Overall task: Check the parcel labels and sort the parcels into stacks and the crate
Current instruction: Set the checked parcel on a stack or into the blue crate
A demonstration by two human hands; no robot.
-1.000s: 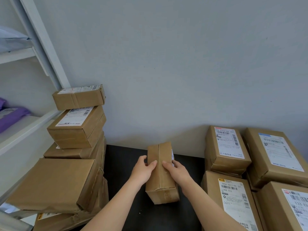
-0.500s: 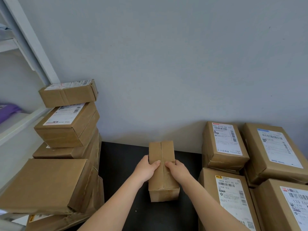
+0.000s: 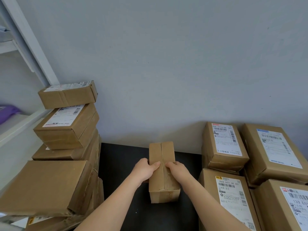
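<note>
now the parcel (image 3: 161, 152) is turned seam-up.

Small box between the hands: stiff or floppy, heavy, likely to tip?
Probably stiff: the small box shows square edges under the left hand and right hand, though its near end looks creased. Likely light: it is small, plain cardboard. Narrow, so a sideways push could tip it.

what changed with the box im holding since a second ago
The small parcel was turned slightly: the white label edge on its right side has gone out of sight, seam face up. The left hand and right hand kept their grip on its sides. The left stack and the labelled parcels on the right stayed put.
</note>
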